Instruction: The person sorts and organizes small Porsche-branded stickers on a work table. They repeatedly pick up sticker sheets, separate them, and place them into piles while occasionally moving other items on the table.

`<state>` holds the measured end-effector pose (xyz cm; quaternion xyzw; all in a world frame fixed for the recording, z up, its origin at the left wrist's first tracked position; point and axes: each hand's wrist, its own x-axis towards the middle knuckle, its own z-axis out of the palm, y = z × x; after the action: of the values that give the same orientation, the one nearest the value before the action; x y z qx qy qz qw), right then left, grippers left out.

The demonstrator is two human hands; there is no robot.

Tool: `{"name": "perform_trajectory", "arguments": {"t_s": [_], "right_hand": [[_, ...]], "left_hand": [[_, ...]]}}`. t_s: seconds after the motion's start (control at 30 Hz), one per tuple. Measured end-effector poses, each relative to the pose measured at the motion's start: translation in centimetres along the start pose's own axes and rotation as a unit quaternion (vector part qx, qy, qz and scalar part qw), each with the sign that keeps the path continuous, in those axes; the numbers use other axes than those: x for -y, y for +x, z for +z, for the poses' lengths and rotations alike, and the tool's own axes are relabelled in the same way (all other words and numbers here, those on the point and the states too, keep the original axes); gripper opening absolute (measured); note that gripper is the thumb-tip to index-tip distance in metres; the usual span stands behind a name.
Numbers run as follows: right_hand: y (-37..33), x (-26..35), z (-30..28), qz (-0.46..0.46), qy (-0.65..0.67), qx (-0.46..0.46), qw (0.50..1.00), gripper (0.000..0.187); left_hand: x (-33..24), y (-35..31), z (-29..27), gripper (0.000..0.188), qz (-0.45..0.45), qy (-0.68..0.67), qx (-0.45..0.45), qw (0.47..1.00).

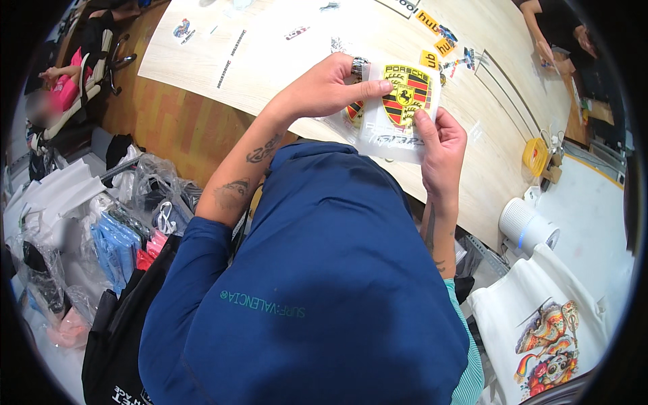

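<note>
The left hand (329,88) and right hand (444,138) pinch a translucent shield-crest decal sheet (403,100) over a pale wood-grain table (489,182), seemingly a handling step, where moving on calls for keeping the film flat.

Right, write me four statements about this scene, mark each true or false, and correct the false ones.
1. The left hand and right hand both grip the translucent rectangular sheet with a yellow-red-black shield. True.
2. The white cylindrical device is left of the hands. False: that device is to their right.
3. The white fabric garment with a colourful print is at lower right. True.
4. The light-blue folded fabric lies on the pale wooden table. False: the fabric is off the table, to the left.
</note>
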<state>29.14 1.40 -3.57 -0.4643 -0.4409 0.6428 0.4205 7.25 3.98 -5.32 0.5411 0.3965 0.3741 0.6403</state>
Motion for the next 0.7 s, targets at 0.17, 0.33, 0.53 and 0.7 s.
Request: {"name": "perform_trajectory", "arguments": {"t_s": [0.17,0.33,0.53,0.7], "right_hand": [[0.6,0.2,1.4,-0.027,-0.051,0.005,0.998,0.026],[1.1,-0.2,1.6,-0.03,-0.031,-0.04,0.998,0.026],[1.3,0.0,1.0,-0.051,0.037,-0.055,0.997,0.03],[1.5,-0.1,1.5,-0.12,0.045,-0.088,0.988,0.034]], "left_hand": [[0.0,-0.4,0.8,0.03,-0.021,-0.031,-0.082,0.996],[-0.3,-0.6,1.9,0.031,0.005,-0.06,-0.14,0.988],[-0.1,-0.9,2.2,0.032,-0.005,-0.114,-0.143,0.983],[0.1,-0.6,2.2,0.032,0.029,-0.124,-0.15,0.98]]}}
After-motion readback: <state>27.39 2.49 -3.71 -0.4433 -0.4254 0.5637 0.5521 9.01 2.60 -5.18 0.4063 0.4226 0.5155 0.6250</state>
